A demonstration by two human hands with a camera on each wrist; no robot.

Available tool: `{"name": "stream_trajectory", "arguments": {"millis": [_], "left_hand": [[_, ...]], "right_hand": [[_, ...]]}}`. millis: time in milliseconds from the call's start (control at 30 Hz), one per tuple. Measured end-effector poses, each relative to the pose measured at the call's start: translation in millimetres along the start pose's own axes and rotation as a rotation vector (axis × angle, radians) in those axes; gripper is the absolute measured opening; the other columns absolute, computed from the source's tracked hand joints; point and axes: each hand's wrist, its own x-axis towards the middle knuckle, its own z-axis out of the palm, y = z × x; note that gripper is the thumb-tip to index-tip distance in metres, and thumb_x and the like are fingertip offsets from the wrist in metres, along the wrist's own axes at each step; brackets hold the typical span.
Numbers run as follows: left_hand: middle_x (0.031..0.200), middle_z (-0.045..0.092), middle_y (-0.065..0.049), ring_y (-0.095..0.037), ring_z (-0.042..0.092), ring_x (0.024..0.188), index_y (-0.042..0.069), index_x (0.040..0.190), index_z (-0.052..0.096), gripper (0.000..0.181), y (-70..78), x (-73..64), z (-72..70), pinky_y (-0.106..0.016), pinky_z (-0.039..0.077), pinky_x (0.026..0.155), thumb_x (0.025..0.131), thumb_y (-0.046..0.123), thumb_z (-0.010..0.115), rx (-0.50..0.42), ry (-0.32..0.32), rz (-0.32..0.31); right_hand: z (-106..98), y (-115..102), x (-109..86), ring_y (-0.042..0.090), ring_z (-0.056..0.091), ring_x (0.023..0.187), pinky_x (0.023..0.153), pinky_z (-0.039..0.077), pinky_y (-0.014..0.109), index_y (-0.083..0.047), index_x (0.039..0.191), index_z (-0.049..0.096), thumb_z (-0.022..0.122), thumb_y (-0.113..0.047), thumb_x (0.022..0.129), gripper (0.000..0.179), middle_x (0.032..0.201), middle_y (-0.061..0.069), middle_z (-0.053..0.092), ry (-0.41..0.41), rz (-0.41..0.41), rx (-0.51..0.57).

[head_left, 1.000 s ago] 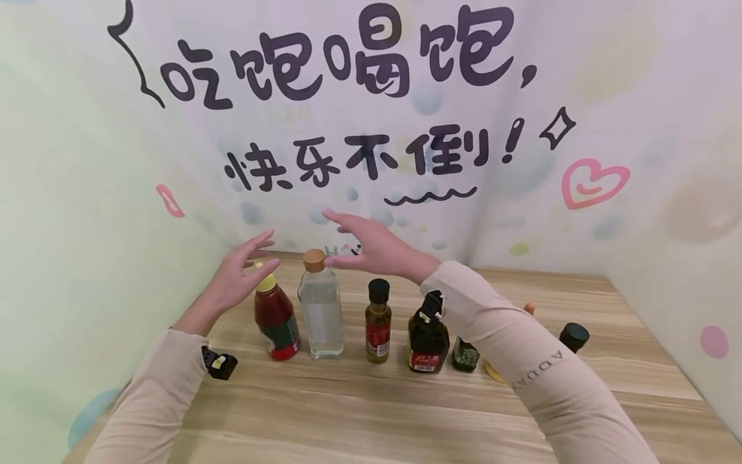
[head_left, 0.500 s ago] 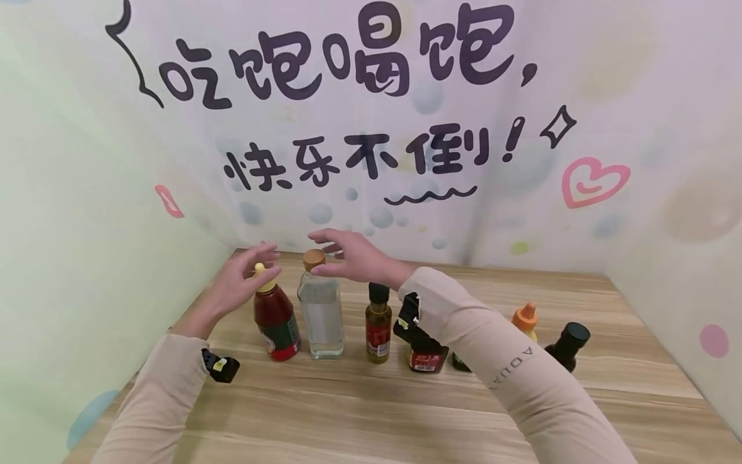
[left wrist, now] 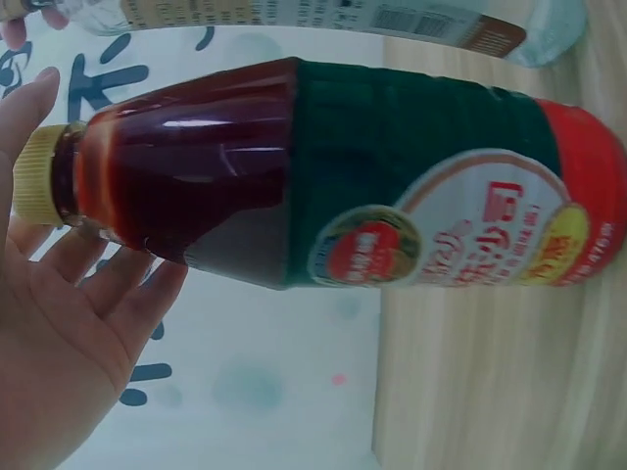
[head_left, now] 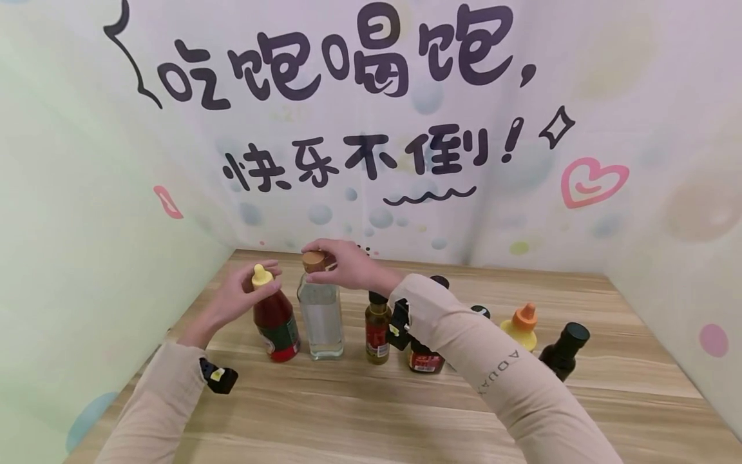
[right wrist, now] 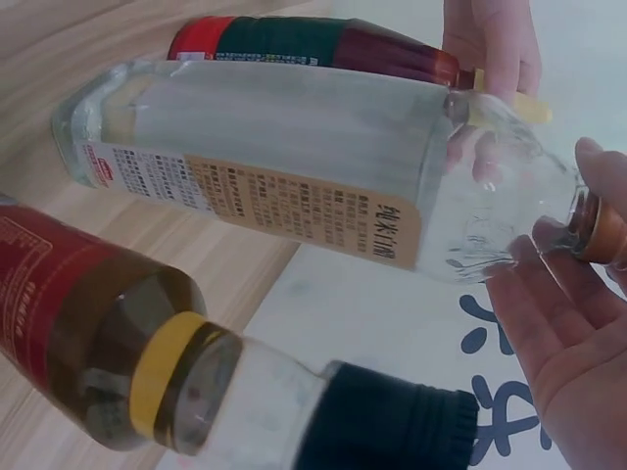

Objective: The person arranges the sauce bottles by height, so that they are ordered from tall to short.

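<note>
A red sauce squeeze bottle (head_left: 274,316) with a yellow cap and green label stands upright at the left. My left hand (head_left: 234,296) is at its cap and neck, the fingers behind and the thumb spread on the near side. To its right is a clear glass bottle (head_left: 321,316) holding colourless liquid, with an orange-brown cap (head_left: 313,260). Around that cap and neck lies my right hand (head_left: 350,265), thumb in front and fingers behind. In the right wrist view, the right fingers (right wrist: 573,294) are loosely bent beside the neck. Both bottles stand on the table.
A row of bottles continues rightward: a small black-capped bottle (head_left: 378,332), a dark bottle (head_left: 426,359) partly behind my right forearm, a yellow squeeze bottle (head_left: 518,332) and a black-capped dark bottle (head_left: 562,351). A printed cloth backdrop (head_left: 371,212) closes off the wooden table (head_left: 324,412).
My right hand has moved left and down from above the glass bottle to around its cap. My left hand has lowered slightly about the red sauce bottle's neck. The bottles have stayed put.
</note>
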Motion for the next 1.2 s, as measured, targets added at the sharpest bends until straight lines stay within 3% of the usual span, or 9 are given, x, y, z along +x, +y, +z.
{"name": "stream_trajectory", "arguments": {"millis": [200,400,667,900,1200], "left_hand": [[0.116,0.055,-0.019,-0.030,0.054,0.103,0.003,0.127,0.042,0.049,-7.3,-1.5,5.1,-0.045,0.044,0.083,0.087,0.027,0.056,-0.009,0.003,-0.036],[0.109,0.058,-0.017,-0.029,0.056,0.096,0.001,0.112,0.053,0.039,-15.1,-3.1,10.6,-0.045,0.046,0.080,0.085,0.028,0.060,0.003,0.052,-0.061],[0.101,0.060,-0.015,-0.021,0.058,0.086,0.001,0.103,0.059,0.031,-18.7,-4.1,12.8,-0.038,0.048,0.074,0.084,0.025,0.061,-0.007,0.103,-0.039],[0.099,0.059,-0.020,-0.016,0.058,0.082,-0.005,0.104,0.058,0.028,11.7,-12.0,14.7,-0.036,0.047,0.073,0.085,0.016,0.059,-0.029,0.113,-0.057],[0.100,0.059,-0.021,-0.012,0.057,0.080,-0.005,0.104,0.060,0.027,11.6,-11.2,17.4,-0.036,0.047,0.071,0.085,0.015,0.059,-0.053,0.135,-0.057]], "right_hand": [[2.3,1.2,0.1,0.012,0.057,0.092,0.074,0.046,0.017,-0.009,0.119,0.052,0.066,-0.016,0.080,0.041,0.104,0.003,0.058,0.015,0.003,0.001],[5.0,3.2,0.9,0.011,0.057,0.092,0.075,0.046,0.017,-0.010,0.118,0.052,0.066,-0.016,0.080,0.041,0.104,0.003,0.057,0.014,0.003,0.015],[5.6,3.7,1.1,0.013,0.057,0.092,0.080,0.046,0.023,-0.009,0.117,0.053,0.067,-0.015,0.079,0.041,0.104,0.003,0.057,0.018,-0.011,0.023],[3.1,3.9,3.1,0.013,0.058,0.092,0.078,0.046,0.019,-0.010,0.115,0.054,0.068,-0.016,0.078,0.040,0.103,0.003,0.058,0.013,0.006,0.010],[1.4,7.2,4.4,0.012,0.059,0.091,0.076,0.046,0.017,-0.010,0.115,0.055,0.069,-0.016,0.077,0.041,0.101,0.002,0.058,0.003,0.010,0.009]]}}
